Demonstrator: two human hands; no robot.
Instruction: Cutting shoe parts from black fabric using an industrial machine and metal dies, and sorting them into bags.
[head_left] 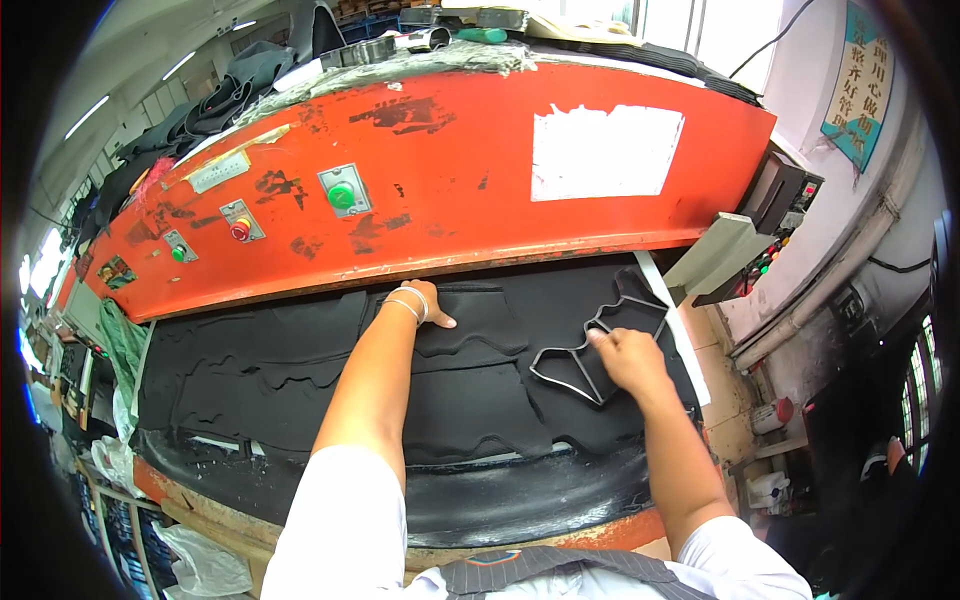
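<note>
Black sheet material (460, 400) is spread over the bed of a press, its pieces lying in layers with wavy cut edges. My left hand (425, 302), with a white band at the wrist, rests palm down on the far part of this material. Its thumb stands away from the fingers, which partly show. On the right, my right hand (630, 360) grips a cutting die (568, 350), a metal strip bent into a wavy outline with cross bars. The die lies on the black sheet, near its right edge; the hand covers part of it.
An orange press beam (440, 190) with a green button (341, 196) and a red knob (240, 230) spans just beyond my hands. A control box (785, 200) stands at the right. Metal dies (360, 52) and dark sheets lie atop the beam. Plastic bags (205, 562) hang at lower left.
</note>
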